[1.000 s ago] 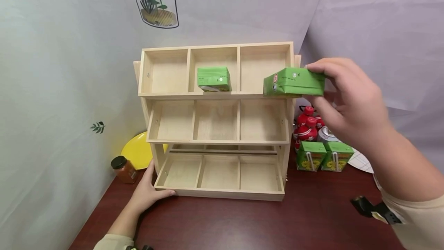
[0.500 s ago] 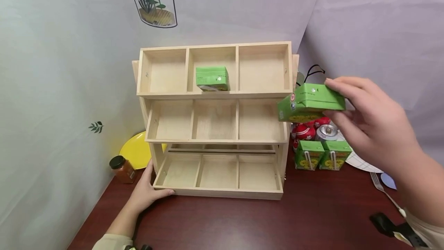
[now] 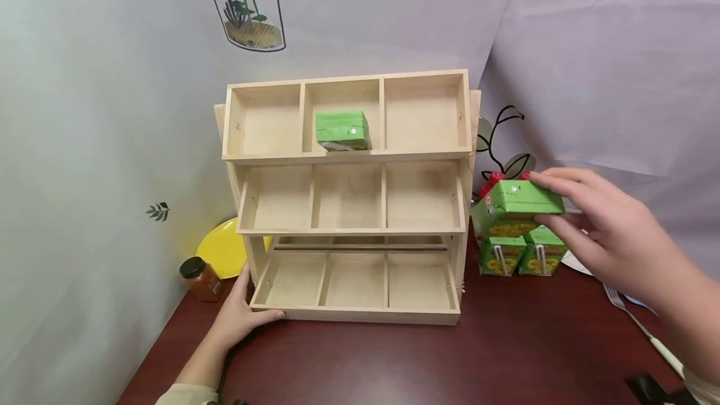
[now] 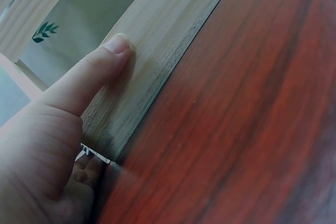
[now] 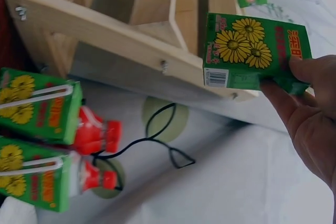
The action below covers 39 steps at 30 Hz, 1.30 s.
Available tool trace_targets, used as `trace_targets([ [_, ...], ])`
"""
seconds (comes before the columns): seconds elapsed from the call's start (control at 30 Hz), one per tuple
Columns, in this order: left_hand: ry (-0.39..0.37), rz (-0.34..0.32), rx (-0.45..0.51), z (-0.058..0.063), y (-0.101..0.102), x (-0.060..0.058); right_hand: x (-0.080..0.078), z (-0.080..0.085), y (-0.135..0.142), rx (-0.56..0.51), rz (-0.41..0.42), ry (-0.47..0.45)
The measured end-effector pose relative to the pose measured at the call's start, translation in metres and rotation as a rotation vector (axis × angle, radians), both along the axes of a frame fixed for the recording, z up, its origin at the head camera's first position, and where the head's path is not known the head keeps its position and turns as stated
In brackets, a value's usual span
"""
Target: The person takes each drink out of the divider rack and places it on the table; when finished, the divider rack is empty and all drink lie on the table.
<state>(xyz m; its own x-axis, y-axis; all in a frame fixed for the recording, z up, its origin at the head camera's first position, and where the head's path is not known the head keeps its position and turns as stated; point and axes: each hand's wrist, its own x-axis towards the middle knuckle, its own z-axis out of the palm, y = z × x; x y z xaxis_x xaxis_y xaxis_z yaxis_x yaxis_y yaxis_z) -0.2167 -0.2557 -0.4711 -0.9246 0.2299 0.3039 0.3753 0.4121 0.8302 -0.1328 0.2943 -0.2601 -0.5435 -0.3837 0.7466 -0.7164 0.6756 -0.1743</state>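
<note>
In the head view, my right hand [image 3: 610, 230] pinches a green drink carton [image 3: 514, 205] by one end. The carton, printed with yellow flowers in the right wrist view, is tilted and appears above two similar upright cartons [image 3: 502, 256] at the shelf's right. My left hand [image 3: 232, 316] holds the lower left corner of a three-tier wooden shelf [image 3: 360, 314]. In the left wrist view its thumb [image 4: 100, 69] lies along the front board, with the other fingers at the side and partly hidden. Another green carton [image 3: 342, 130] lies in the top middle compartment.
Red-capped bottles [image 5: 97, 135] stand behind the two cartons. A fork [image 3: 641, 330] lies at the right of the dark red table [image 3: 360, 361]. At the left are a jar with a black lid [image 3: 201, 280] and a yellow plate [image 3: 222, 245]. Pale cloth hangs behind.
My right hand has carried the drink carton down and to the right, from before the top right compartment to over the two upright cartons. The left hand has stayed on the shelf corner.
</note>
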Motion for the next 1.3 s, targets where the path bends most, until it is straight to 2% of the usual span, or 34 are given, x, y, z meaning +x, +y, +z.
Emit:
trace_targets([
  [0.2, 0.0, 0.02, -0.008, -0.002, -0.002, -0.001, 0.0, -0.028, 0.011, 0.026, -0.038, -0.09],
  [0.4, -0.014, 0.039, -0.031, -0.003, -0.001, 0.0, -0.005, -0.061, 0.018, 0.035, -0.05, -0.101],
  [0.83, -0.009, 0.032, -0.025, -0.003, -0.002, -0.001, -0.01, -0.129, 0.033, 0.065, -0.137, -0.237],
  [1.03, -0.008, 0.03, -0.023, -0.003, -0.001, -0.002, -0.01, -0.146, 0.039, 0.07, -0.183, -0.288],
  [1.3, -0.001, 0.029, -0.028, -0.002, -0.001, -0.001, -0.014, -0.159, 0.044, 0.045, -0.17, -0.323],
])
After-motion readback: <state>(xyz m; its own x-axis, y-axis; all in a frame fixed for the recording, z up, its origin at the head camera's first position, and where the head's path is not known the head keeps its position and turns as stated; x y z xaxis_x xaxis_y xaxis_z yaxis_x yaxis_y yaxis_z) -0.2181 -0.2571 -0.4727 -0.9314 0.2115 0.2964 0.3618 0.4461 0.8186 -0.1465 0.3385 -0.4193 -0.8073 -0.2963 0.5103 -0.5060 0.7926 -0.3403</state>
